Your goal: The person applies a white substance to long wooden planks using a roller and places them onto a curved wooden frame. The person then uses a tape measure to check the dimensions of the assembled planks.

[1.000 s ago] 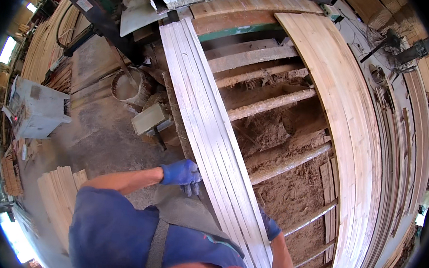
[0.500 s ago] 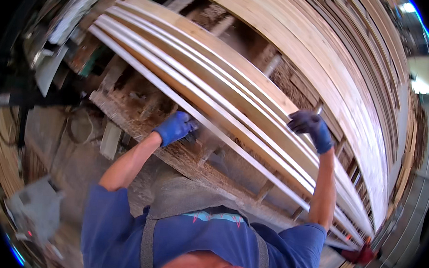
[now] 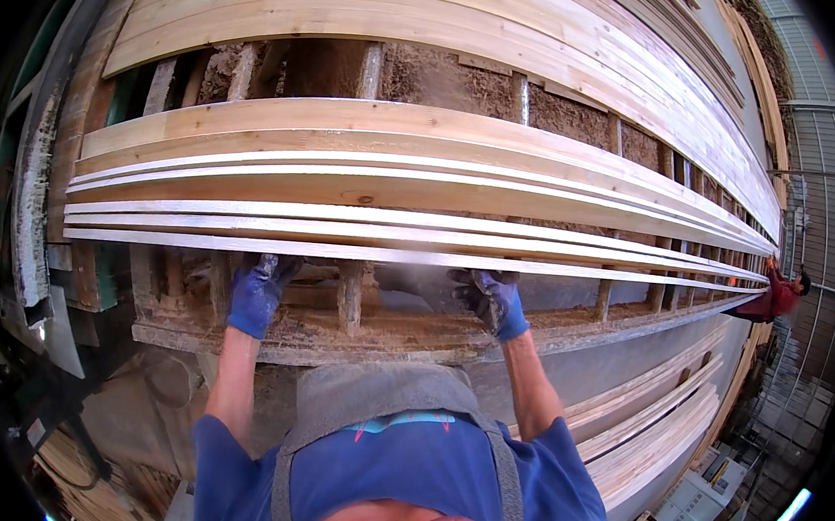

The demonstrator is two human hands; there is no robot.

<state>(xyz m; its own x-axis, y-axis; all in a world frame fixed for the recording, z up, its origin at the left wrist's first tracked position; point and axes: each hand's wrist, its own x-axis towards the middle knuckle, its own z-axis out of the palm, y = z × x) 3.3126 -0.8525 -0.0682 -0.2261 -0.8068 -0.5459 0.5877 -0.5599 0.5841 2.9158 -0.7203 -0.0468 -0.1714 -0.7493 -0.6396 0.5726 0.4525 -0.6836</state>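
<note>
Landmark: the long pale sawn wooden boards (image 3: 410, 231) lying edge to edge across a rough slatted timber frame (image 3: 349, 299).

Left hand (image 3: 259, 290), in a blue work glove, was under the near edge of the nearest board, left of the board stack's middle. Its grip was curled up around that edge; the fingertips were hidden behind the wood, so I could not tell how tightly it closed.

Right hand (image 3: 492, 300), in a darker blue glove, held the same near edge further right along the boards, fingers hooked up and over it, grip pinching the thin board.

Sawdust (image 3: 403, 327) lay thick on the frame below the boards. A second stack of pale planks (image 3: 657, 432) sat lower right of the boards. A person in a red top (image 3: 778, 291) stood at the boards' far right end.

Judgement: the hands looked well apart along the board, which should keep a long, whippy strip level. Holding both grips at even height and moving them together would limit twisting; splintery edges justify the gloves.
</note>
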